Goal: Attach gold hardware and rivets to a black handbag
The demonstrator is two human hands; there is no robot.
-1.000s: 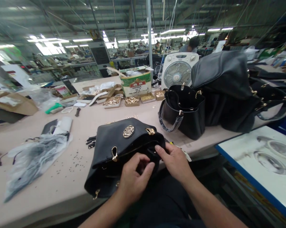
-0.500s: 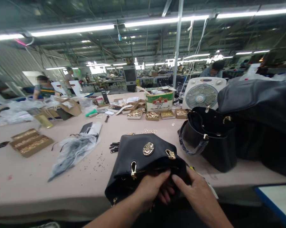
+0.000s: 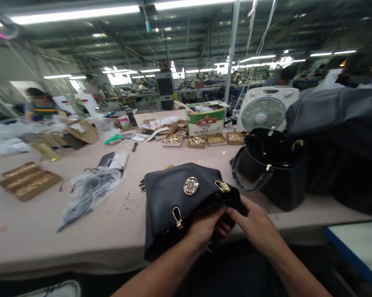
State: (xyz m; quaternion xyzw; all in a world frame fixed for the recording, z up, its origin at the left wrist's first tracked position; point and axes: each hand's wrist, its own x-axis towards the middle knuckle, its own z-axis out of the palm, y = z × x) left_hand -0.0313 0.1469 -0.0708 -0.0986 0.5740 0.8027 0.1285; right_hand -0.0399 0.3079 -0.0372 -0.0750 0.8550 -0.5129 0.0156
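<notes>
A black handbag (image 3: 170, 185) lies tilted at the table's near edge, its open mouth facing me. On its front are a round gold emblem (image 3: 191, 186) and two gold loop fittings, one of them a strap loop (image 3: 177, 218) at the lower left. My left hand (image 3: 209, 227) reaches into the mouth, its fingers curled and partly hidden by the bag. Closed on the bag's right edge is my right hand (image 3: 250, 216), with the thumb at the opening meeting the left fingertips. Whatever small part lies between the fingertips is hidden.
A second black handbag (image 3: 275, 173) stands to the right, near a white box fan (image 3: 263, 111). Small boxes of gold fittings (image 3: 196, 141) line the back. At left lie a divided carton of fittings (image 3: 31, 181) and a plastic-wrapped bundle (image 3: 91, 187). Co-workers sit far behind.
The handbag has turned slightly, and its left side has shifted right. Both hands stay at its mouth, a little higher in view. The camera view has tilted down.
</notes>
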